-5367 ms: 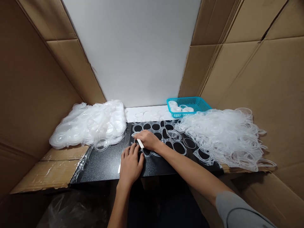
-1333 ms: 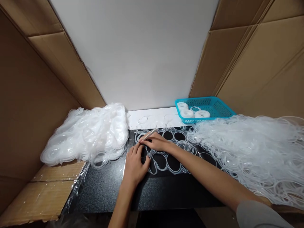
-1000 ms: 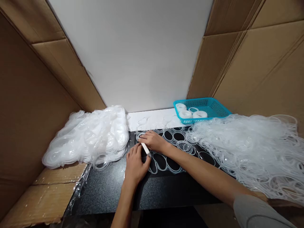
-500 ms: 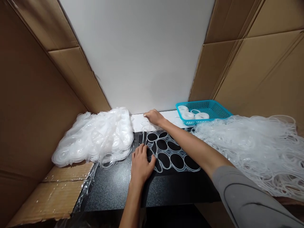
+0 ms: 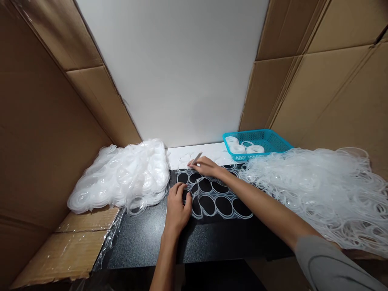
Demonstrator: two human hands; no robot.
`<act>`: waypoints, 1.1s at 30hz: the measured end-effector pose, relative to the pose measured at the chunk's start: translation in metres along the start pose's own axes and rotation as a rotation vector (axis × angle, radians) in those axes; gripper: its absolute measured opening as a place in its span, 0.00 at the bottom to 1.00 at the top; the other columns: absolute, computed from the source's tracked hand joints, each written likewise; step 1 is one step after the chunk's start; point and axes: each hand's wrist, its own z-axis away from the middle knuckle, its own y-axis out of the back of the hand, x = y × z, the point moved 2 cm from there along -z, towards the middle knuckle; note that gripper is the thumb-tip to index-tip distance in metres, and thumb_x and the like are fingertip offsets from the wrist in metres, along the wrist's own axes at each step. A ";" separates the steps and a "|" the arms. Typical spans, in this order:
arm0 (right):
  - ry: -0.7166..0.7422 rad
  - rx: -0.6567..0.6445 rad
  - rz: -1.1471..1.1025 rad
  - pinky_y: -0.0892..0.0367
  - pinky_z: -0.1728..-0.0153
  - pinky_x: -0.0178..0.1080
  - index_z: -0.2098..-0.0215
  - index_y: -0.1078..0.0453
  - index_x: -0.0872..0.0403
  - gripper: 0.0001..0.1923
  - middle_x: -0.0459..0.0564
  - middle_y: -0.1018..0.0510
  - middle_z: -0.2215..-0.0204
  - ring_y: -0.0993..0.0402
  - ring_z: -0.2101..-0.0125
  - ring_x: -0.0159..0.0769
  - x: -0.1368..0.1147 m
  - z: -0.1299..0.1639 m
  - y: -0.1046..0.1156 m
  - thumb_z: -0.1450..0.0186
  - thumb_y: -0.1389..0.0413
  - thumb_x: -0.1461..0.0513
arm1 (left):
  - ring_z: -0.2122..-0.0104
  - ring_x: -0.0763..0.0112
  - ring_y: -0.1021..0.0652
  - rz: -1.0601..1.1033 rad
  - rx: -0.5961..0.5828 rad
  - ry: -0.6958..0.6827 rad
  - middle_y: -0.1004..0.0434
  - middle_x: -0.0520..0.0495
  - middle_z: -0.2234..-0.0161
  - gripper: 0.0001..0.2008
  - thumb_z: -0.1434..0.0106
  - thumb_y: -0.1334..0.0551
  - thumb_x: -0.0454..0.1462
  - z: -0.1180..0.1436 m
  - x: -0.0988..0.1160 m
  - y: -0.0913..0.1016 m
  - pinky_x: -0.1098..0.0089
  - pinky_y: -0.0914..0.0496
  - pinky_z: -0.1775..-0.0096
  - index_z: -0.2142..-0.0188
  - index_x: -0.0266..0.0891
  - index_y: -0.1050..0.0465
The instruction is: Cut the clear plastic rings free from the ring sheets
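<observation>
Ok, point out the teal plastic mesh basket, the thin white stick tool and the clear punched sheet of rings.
teal plastic mesh basket point(image 5: 274, 138): head view, bare mesh floor.
thin white stick tool point(image 5: 197, 158): head view, mid-shaft.
clear punched sheet of rings point(image 5: 221, 198): head view, webbing between holes.

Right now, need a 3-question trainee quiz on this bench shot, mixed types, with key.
1. True or false: the left hand presses on the clear sheet of cut-out rings.
2. What does the right hand hold? A) a slim white tool B) scissors C) a tape roll
3. What colour is the basket behind the loose ring pile?

Key: 1 true. 2 A. 3 blue; it holds white rings.
</observation>
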 end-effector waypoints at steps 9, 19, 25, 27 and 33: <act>-0.152 0.004 -0.335 0.27 0.44 0.46 0.55 0.16 0.52 0.13 0.54 0.14 0.52 0.17 0.50 0.47 -0.005 0.061 -0.007 0.29 0.40 0.55 | 0.31 0.48 0.34 0.013 -0.468 0.072 0.33 0.39 0.31 0.18 0.30 0.38 0.44 0.035 0.064 -0.007 0.45 0.36 0.33 0.42 0.46 0.24; -0.096 0.000 -0.345 0.28 0.43 0.45 0.57 0.17 0.52 0.12 0.52 0.14 0.52 0.18 0.49 0.44 -0.001 0.065 -0.007 0.29 0.41 0.56 | 0.42 0.56 0.24 0.011 -0.082 0.046 0.26 0.38 0.45 0.13 0.27 0.45 0.39 -0.006 0.043 -0.022 0.51 0.30 0.38 0.50 0.40 0.24; -0.105 0.016 -0.280 0.29 0.42 0.44 0.57 0.16 0.51 0.10 0.51 0.14 0.52 0.18 0.49 0.43 -0.005 0.065 -0.004 0.29 0.41 0.58 | 0.38 0.50 0.28 -0.172 -0.109 -0.001 0.27 0.36 0.38 0.18 0.29 0.43 0.38 -0.001 0.027 -0.044 0.47 0.31 0.38 0.42 0.39 0.27; -0.097 0.015 -0.234 0.30 0.41 0.44 0.58 0.16 0.51 0.10 0.51 0.14 0.52 0.18 0.48 0.43 -0.006 0.065 -0.003 0.28 0.41 0.59 | 0.37 0.50 0.28 -0.202 -0.120 -0.019 0.27 0.36 0.38 0.18 0.28 0.44 0.38 0.002 0.028 -0.043 0.47 0.31 0.38 0.41 0.38 0.28; 0.016 0.001 -0.121 0.31 0.40 0.45 0.56 0.17 0.51 0.12 0.51 0.14 0.53 0.19 0.48 0.43 -0.008 0.067 -0.003 0.26 0.43 0.59 | 0.36 0.48 0.30 -0.285 -0.177 -0.007 0.27 0.36 0.36 0.20 0.29 0.44 0.38 -0.002 0.036 -0.042 0.45 0.33 0.39 0.39 0.37 0.30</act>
